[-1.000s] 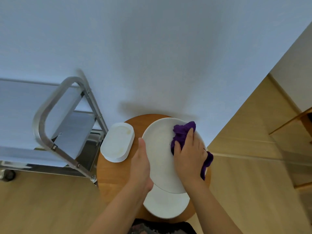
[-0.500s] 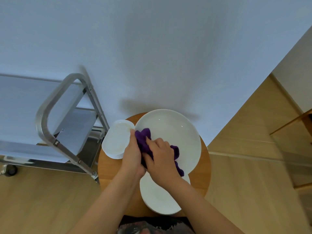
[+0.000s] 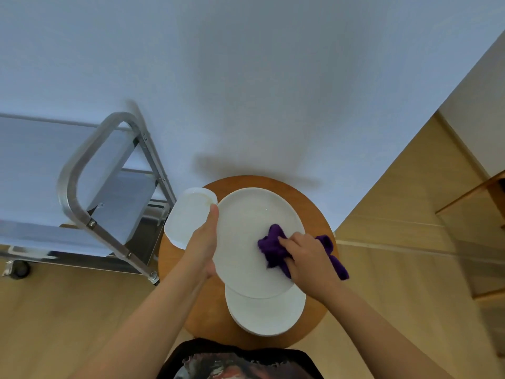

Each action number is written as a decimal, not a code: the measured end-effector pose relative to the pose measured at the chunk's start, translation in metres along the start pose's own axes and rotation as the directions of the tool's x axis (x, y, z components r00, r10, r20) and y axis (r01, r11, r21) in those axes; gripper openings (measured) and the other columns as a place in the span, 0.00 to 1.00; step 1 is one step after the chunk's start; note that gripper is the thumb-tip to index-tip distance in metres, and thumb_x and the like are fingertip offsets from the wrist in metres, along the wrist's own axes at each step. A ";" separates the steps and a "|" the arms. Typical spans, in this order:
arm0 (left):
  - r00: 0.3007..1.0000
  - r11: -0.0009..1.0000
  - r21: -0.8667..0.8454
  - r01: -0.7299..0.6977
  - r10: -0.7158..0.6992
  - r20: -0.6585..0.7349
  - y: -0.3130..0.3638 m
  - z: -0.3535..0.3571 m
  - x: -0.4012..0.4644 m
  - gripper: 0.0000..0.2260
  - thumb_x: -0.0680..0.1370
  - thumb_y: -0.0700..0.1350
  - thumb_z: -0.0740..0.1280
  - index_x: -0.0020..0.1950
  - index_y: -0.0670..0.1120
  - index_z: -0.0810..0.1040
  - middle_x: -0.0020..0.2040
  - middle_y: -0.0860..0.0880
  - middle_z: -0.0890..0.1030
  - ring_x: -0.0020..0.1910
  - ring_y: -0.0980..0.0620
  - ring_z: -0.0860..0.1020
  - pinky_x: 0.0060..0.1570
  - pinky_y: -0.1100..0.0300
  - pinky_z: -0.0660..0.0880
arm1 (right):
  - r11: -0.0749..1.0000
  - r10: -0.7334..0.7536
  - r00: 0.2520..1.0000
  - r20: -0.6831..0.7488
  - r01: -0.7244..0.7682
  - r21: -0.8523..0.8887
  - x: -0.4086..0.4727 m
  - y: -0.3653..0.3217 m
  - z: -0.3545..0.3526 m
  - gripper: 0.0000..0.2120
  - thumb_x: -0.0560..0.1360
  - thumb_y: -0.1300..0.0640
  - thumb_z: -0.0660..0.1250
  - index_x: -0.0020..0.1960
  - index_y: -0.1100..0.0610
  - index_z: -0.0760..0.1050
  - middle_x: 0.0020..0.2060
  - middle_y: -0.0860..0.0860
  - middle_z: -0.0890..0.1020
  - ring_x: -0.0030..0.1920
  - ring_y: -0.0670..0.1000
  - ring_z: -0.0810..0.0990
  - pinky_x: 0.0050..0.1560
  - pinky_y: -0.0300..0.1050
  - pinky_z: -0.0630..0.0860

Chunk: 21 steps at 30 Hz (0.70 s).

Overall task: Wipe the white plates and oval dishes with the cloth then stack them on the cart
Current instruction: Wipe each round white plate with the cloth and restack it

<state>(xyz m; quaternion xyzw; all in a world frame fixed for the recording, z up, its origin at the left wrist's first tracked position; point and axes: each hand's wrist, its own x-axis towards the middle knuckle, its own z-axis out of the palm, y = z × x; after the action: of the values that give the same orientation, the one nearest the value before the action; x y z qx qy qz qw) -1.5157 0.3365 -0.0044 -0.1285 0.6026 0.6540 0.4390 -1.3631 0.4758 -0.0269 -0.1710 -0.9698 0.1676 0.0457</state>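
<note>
A large white round plate (image 3: 246,228) is held above a round wooden stool (image 3: 314,212). My left hand (image 3: 203,242) grips the plate's left rim, thumb on top. My right hand (image 3: 306,258) presses a bunched purple cloth (image 3: 273,247) onto the plate's right side, and a tail of the cloth hangs past the rim. Under the held plate, a stack of white plates (image 3: 265,313) rests on the stool's near side. A white oval dish (image 3: 188,214) sits at the stool's left edge, beside my left thumb. The steel cart (image 3: 82,192) stands to the left.
A pale wall rises right behind the stool. The cart's tubular handle (image 3: 71,170) and leg stand close to the oval dish. Wooden floor lies all around, and wooden furniture edges (image 3: 475,192) show at the far right.
My right hand has swept the purple cloth from the plate's left side, next to my left hand, across to its right side. The left hand keeps its hold on the rim.
</note>
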 end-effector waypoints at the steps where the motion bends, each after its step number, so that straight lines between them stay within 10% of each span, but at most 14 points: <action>1: 1.000 1.000 0.017 0.003 -0.002 -0.016 -0.001 0.000 -0.001 0.22 0.74 0.67 0.59 0.61 0.55 0.72 0.58 0.43 0.78 0.57 0.39 0.77 0.57 0.37 0.74 | 0.998 0.058 0.997 -0.047 -0.057 0.021 0.002 -0.003 -0.001 0.15 0.79 0.60 0.61 0.65 0.58 0.73 0.51 0.52 0.78 0.51 0.52 0.74 0.54 0.45 0.71; 6: 0.999 0.996 0.081 -0.032 0.034 -0.028 0.005 -0.002 -0.001 0.16 0.74 0.66 0.61 0.51 0.56 0.75 0.51 0.44 0.81 0.51 0.42 0.78 0.52 0.43 0.77 | 0.992 -0.060 0.854 -0.517 0.106 0.061 -0.003 -0.030 -0.004 0.16 0.73 0.57 0.64 0.58 0.64 0.77 0.47 0.58 0.80 0.48 0.52 0.76 0.47 0.41 0.76; 11: 0.996 0.988 0.145 0.044 -0.056 0.076 0.006 0.000 -0.002 0.27 0.71 0.68 0.64 0.52 0.45 0.82 0.46 0.42 0.85 0.47 0.42 0.83 0.49 0.47 0.80 | 0.808 -0.553 0.832 0.043 0.549 -0.213 -0.005 -0.039 0.008 0.23 0.78 0.45 0.57 0.71 0.50 0.68 0.70 0.53 0.71 0.70 0.57 0.68 0.68 0.55 0.65; 17: 0.983 0.958 0.284 0.030 -0.080 0.166 0.003 -0.002 -0.007 0.22 0.67 0.69 0.65 0.42 0.52 0.86 0.44 0.46 0.86 0.43 0.47 0.84 0.39 0.54 0.80 | 0.608 -0.748 0.650 0.135 0.752 -0.257 0.026 -0.022 -0.009 0.23 0.77 0.44 0.58 0.71 0.47 0.68 0.69 0.54 0.71 0.70 0.58 0.67 0.69 0.56 0.61; 21: 0.984 0.953 0.301 -0.041 -0.014 0.179 0.010 0.002 -0.013 0.18 0.70 0.68 0.64 0.41 0.57 0.85 0.42 0.48 0.86 0.42 0.47 0.84 0.37 0.53 0.80 | 0.603 -0.739 0.658 0.143 0.741 -0.294 0.047 -0.010 -0.022 0.24 0.76 0.44 0.61 0.71 0.48 0.68 0.70 0.55 0.70 0.71 0.58 0.66 0.70 0.58 0.55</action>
<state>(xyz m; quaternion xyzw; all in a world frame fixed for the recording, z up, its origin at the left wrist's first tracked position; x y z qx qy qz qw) -1.5148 0.3337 0.0114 0.0041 0.6549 0.5655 0.5013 -1.4067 0.4901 -0.0016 0.2409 -0.9669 -0.0288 0.0787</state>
